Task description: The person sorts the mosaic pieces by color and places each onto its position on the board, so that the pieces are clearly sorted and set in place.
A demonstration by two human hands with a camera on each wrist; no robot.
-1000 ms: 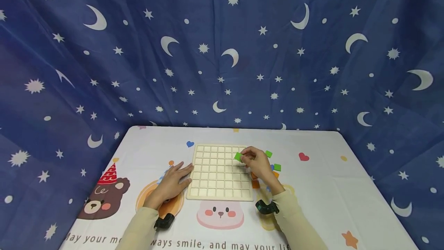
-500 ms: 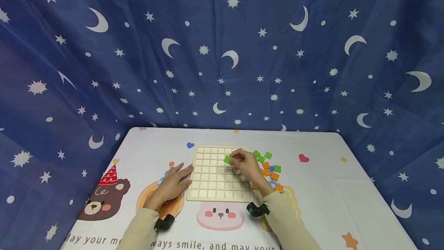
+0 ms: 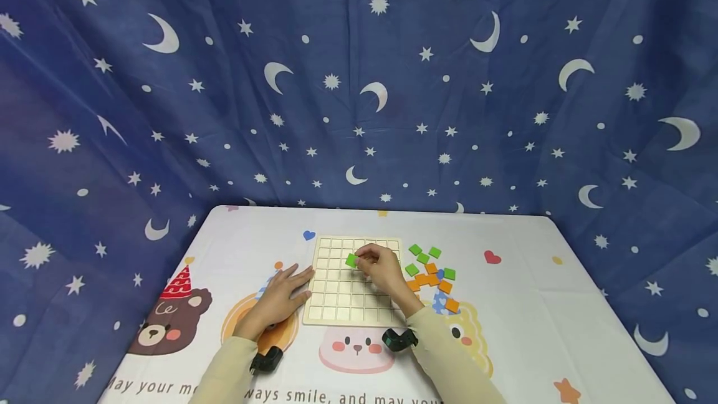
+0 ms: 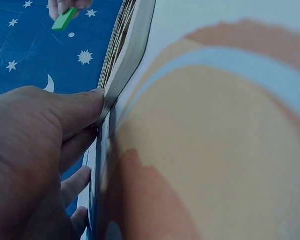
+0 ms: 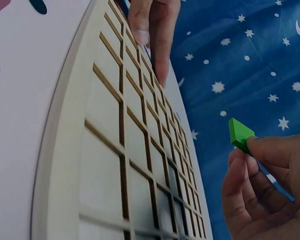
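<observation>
A pale wooden grid board (image 3: 336,298) with square recesses lies on the table. My right hand (image 3: 384,270) pinches a green square tile (image 3: 351,260) between thumb and fingertips above the board's upper middle. In the right wrist view the green tile (image 5: 240,134) is tilted and apart from the grid. My left hand (image 3: 278,300) rests at the board's left edge with fingers spread, thumb and fingertips touching the rim. The left wrist view shows that thumb against the board's side (image 4: 127,65). No tile shows in the visible recesses.
Several loose green tiles (image 3: 415,249) and orange tiles (image 3: 452,305) lie right of the board on the printed tablecloth (image 3: 521,304). A dark blue curtain (image 3: 359,80) with moons and stars hangs behind the table.
My right hand has carried the green tile leftward over the board, uncovering the loose tiles on the right. The left hand has stayed at the board's left edge.
</observation>
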